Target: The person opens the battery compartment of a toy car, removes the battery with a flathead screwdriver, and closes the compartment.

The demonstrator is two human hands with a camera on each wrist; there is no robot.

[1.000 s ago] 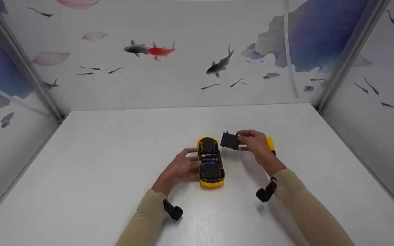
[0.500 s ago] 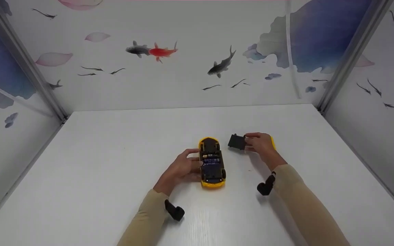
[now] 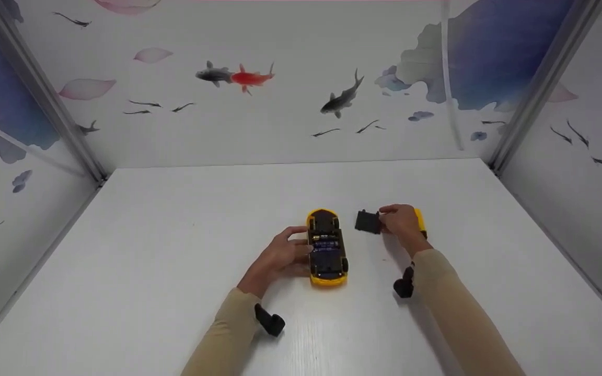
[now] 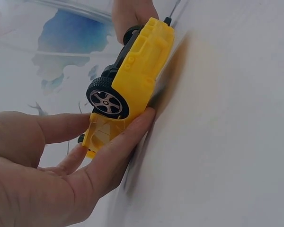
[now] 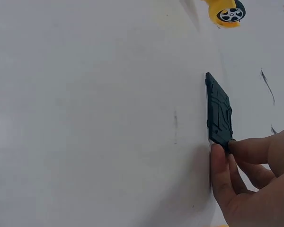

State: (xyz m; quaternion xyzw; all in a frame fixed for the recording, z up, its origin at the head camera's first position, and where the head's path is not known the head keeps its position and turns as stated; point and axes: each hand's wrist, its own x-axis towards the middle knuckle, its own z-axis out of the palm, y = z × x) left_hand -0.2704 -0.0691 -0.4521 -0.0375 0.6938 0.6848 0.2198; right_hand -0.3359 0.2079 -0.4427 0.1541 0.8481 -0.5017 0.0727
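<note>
A yellow toy car (image 3: 328, 269) lies upside down, its black underside up, with batteries (image 3: 326, 244) showing in the uncovered compartment. My left hand (image 3: 280, 254) holds it from the left side, thumb and fingers against the body near a wheel (image 4: 106, 101) in the left wrist view. To the right of the car, my right hand (image 3: 401, 221) pinches one edge of a flat black battery cover (image 3: 367, 222) between thumb and fingers. In the right wrist view the cover (image 5: 219, 111) is low over the white surface; whether it touches I cannot tell.
A yellow object (image 3: 420, 223) with a dark lower end lies just beyond my right hand, partly hidden by it. The white table (image 3: 201, 250) is bounded by a back wall (image 3: 259, 130) with fish pictures and by side panels.
My right hand has moved the battery cover rightward and slightly toward me, away from the car. My left hand keeps its hold on the car. The head view has shifted slightly.
</note>
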